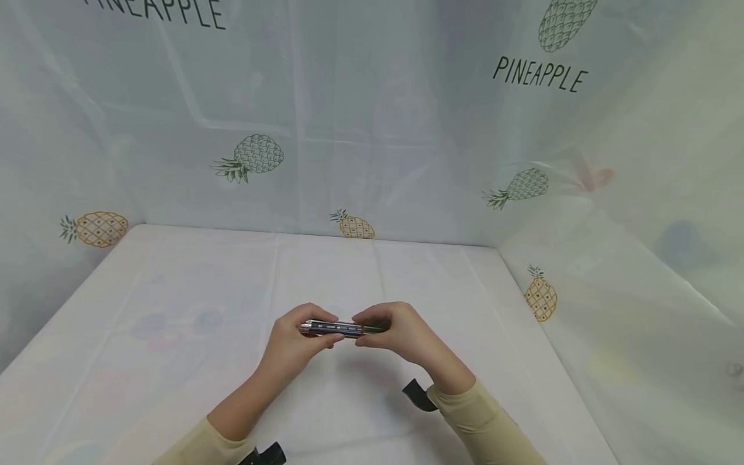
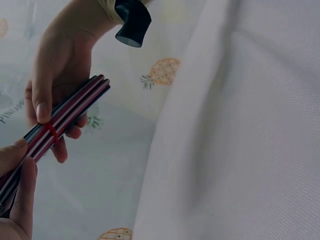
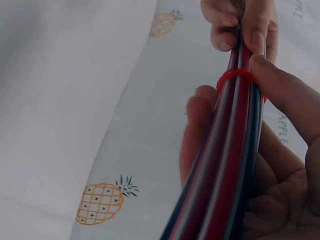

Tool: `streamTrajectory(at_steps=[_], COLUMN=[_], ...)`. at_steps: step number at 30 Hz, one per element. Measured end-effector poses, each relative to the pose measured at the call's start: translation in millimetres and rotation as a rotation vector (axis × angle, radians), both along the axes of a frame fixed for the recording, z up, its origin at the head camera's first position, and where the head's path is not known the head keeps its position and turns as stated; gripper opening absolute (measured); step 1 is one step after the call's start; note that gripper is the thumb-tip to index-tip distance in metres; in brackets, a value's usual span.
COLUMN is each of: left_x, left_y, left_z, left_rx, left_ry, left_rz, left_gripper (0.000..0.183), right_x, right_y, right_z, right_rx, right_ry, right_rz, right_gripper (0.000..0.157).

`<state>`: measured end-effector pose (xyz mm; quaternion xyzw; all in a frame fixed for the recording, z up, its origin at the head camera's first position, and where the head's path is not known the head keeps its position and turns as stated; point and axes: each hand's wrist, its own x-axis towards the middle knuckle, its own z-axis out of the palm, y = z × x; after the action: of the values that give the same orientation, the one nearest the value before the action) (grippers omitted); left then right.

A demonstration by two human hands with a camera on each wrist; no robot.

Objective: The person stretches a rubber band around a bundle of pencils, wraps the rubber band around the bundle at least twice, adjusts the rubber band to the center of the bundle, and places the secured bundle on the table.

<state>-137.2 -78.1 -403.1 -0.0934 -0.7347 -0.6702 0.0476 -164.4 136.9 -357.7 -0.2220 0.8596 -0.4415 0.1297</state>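
Note:
A bundle of slim striped pencils (image 1: 330, 328), dark red, blue and silver, is held level between both hands above the white table. A red rubber band (image 3: 234, 73) goes around the bundle. My left hand (image 1: 295, 340) pinches the bundle's left part between thumb and fingers. On the other side my right hand (image 1: 407, 332) holds the right part, its thumb close to the band in the right wrist view. Past the right fingers, the pencils' flat ends (image 2: 102, 80) stick out in the left wrist view. The palms hide parts of the bundle.
The white-covered table (image 1: 203, 278) spreads under and around the hands. A pale curtain (image 1: 372, 129) printed with pineapples hangs at the back and sides. A black wrist mount (image 1: 420, 395) sits by the right cuff, another black mount (image 1: 267, 454) by the left.

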Motion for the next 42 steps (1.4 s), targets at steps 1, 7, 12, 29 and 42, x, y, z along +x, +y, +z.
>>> streamTrajectory(at_steps=[1, 7, 12, 29, 42], left_x=[0.0, 0.5, 1.3, -0.7, -1.6], left_y=[-0.4, -2.5, -2.7, 3.4, -14.0], left_z=[-0.4, -1.1, 0.0, 1.2, 10.3], left_rx=[-0.005, -0.055, -0.058, -0.039, -0.068], left_ry=[0.012, 0.119, 0.166, 0.156, 0.025], left_rz=[0.002, 0.020, 0.016, 0.024, 0.081], left_gripper=[0.028, 0.030, 0.029, 0.028, 0.031], right_x=[0.0, -0.5, -1.3, 0.2, 0.3], right_y=[0.6, 2.9, 3.7, -2.4, 15.0], right_z=[-0.2, -1.4, -3.6, -9.4, -6.0], right_rx=[0.003, 0.033, 0.037, -0.014, -0.102], right_ry=[-0.007, -0.034, -0.025, 0.062, 0.016], right_rz=[-0.002, -0.016, -0.018, -0.035, -0.117], right_gripper=[0.025, 0.016, 0.016, 0.026, 0.026])
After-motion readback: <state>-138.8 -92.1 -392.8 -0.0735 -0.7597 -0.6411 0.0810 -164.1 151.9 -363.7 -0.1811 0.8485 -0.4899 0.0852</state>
